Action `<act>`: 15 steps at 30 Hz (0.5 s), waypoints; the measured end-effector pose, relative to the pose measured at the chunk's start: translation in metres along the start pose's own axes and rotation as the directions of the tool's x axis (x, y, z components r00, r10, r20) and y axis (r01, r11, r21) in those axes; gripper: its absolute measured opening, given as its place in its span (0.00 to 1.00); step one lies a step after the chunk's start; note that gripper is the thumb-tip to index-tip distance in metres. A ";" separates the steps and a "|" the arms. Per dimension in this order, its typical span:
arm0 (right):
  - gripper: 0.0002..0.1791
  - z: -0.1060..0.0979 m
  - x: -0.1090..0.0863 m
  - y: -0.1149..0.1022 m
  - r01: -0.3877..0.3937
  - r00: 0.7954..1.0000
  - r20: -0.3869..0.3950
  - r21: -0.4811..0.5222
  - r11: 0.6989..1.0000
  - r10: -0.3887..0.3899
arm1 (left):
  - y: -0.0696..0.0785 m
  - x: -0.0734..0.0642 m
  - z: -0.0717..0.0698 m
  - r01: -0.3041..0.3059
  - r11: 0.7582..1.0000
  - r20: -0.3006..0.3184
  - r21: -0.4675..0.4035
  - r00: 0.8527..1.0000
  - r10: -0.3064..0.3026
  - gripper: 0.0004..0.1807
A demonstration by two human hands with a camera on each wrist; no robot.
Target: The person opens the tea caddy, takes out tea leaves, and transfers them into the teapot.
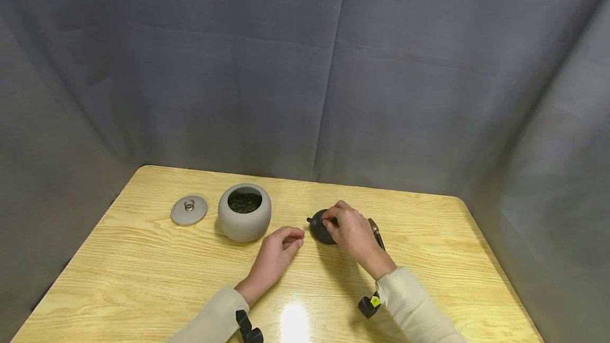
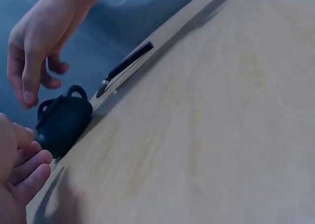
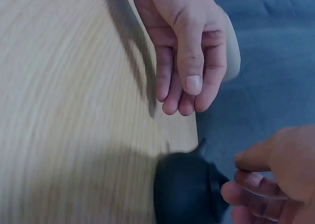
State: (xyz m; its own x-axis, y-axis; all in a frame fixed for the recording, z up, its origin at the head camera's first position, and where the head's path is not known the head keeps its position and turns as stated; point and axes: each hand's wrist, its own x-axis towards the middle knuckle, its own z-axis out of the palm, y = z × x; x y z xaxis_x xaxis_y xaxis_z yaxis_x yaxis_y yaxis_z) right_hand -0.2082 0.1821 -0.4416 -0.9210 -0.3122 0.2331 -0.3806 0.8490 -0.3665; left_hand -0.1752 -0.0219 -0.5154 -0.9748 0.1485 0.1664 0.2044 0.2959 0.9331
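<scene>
A small dark teapot stands on the table, its spout toward my left hand. My right hand is over it, thumb and fingertips close around the lid's knob without visibly pinching it; in the right wrist view the thumb stands a little apart from the fingers. In the left wrist view, the lid sits on the pot, beside the loop handle. Left of the spout, my left hand holds nothing, its fingers loosely bent. To its upper left stands a round grey jar with dark, leaf-like contents.
The jar's grey lid, with a ring on top, lies to the left of the jar. Partly behind my right hand lies a small utensil with a dark handle and a bronze-coloured head. Grey curtains hang behind the wooden table.
</scene>
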 end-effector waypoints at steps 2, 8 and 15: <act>0.05 0.004 -0.002 -0.005 0.020 1.000 -0.002 0.021 1.000 -0.020 | 0.001 -0.009 -0.005 0.003 1.000 0.021 0.013 1.000 -0.004 0.11; 0.04 0.017 -0.004 -0.022 0.077 0.997 0.002 0.080 0.994 -0.077 | -0.003 -0.029 -0.024 -0.005 0.998 0.043 0.070 0.999 0.002 0.10; 0.06 0.028 0.005 -0.040 0.047 0.999 0.018 0.173 0.984 -0.051 | -0.010 -0.042 -0.048 0.051 0.993 -0.009 0.110 0.999 -0.050 0.10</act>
State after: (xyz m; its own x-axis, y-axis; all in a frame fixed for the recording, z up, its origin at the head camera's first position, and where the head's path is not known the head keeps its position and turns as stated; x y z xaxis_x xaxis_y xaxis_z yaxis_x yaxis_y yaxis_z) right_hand -0.1996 0.1350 -0.4507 -0.9019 -0.3626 0.2350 -0.4320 0.7467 -0.5057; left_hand -0.1403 -0.0767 -0.5162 -0.9847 0.1247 0.1221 0.1629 0.4053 0.8996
